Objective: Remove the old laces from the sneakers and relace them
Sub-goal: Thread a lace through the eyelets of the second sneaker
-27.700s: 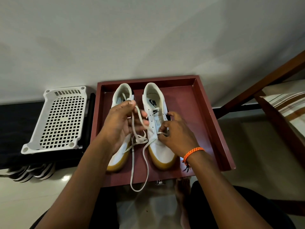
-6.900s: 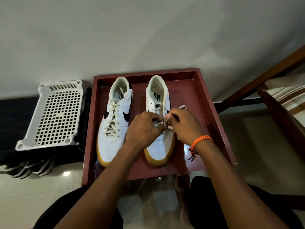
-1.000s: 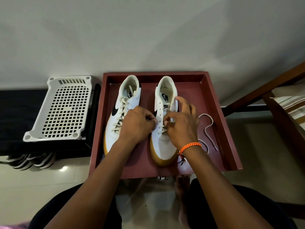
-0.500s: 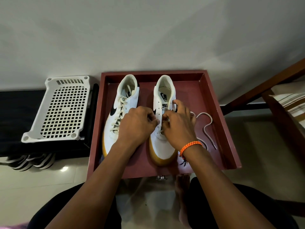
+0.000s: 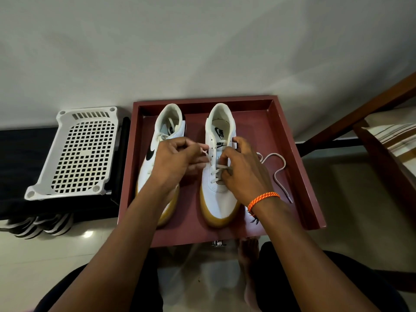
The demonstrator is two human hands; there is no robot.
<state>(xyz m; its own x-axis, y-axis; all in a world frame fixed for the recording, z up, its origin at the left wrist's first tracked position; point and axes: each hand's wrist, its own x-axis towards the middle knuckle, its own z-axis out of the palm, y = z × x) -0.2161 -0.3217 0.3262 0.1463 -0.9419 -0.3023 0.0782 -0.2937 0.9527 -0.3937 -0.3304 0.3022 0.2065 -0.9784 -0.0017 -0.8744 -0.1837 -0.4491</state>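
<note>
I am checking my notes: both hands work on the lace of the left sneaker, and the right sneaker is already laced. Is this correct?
No, the sides are swapped. The head view shows both hands, left hand and right hand, lacing the right sneaker; the left sneaker is already laced.

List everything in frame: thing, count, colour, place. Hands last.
tray: 1, dark red, centre, against the wall
left sneaker: 1, white with black swoosh and gum sole, left side of tray, laced
right sneaker: 1, white with gum sole, middle of tray, laced only at the lower eyelets
lace: 1, off-white, threaded in right sneaker, free end trailing on the tray to the right
plastic basket: 1, white, perforated, upside down left of tray
striped cushion: 1, cream and brown, far right
bracelet: 1, orange, right wrist
left hand: pinches the lace end
right hand: grips the right sneaker's lacing
</note>
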